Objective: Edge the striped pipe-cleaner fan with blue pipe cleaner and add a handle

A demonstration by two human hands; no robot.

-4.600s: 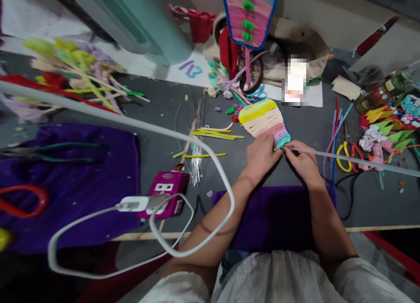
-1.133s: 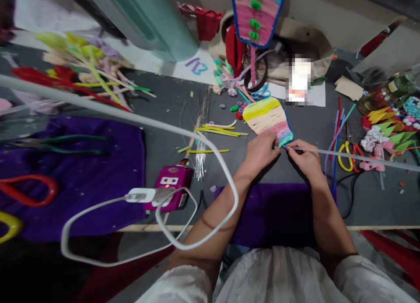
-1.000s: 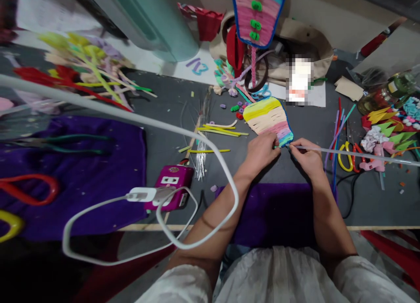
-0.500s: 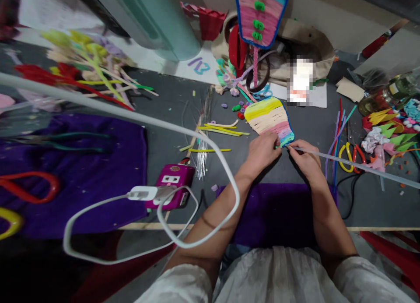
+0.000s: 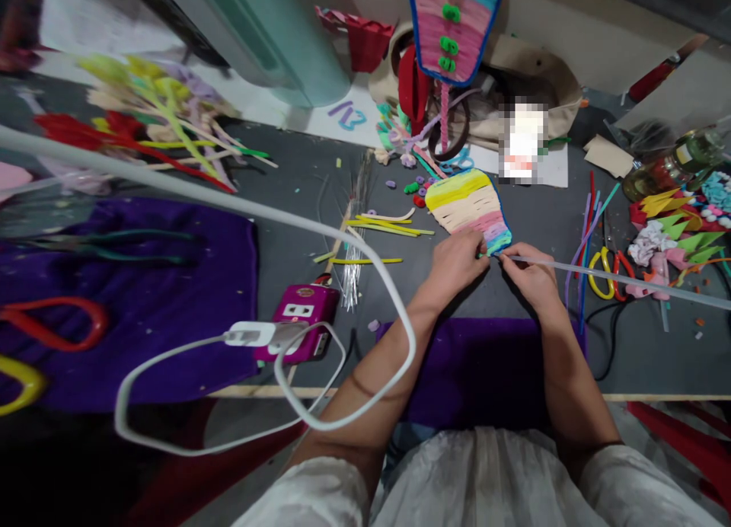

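A striped pipe-cleaner panel (image 5: pixel 465 199), yellow, cream, pink and blue with a dark blue edging, lies on the grey table. My left hand (image 5: pixel 460 260) is closed on its lower edge, thumb and fingers pressed together. At the panel's lower right corner, my right hand (image 5: pixel 531 272) is pinched, its fingertips almost meeting the left ones. What lies between the right fingertips is too small to make out. A long translucent rod (image 5: pixel 617 272) runs from the right hand toward the right edge; whether the fingers hold it is unclear. A purple cloth (image 5: pixel 480 359) lies below my wrists.
A white cable (image 5: pixel 343 234) loops across the view, near a magenta power adapter (image 5: pixel 300 314). Left of the panel lie yellow pipe cleaners (image 5: pixel 388 226) and thin wires (image 5: pixel 354 276). Scissors (image 5: pixel 611 268) lie at right. A finished striped piece (image 5: pixel 457 32) stands behind.
Both hands and the panel stay almost in place. Only a slight shift of the camera shows.
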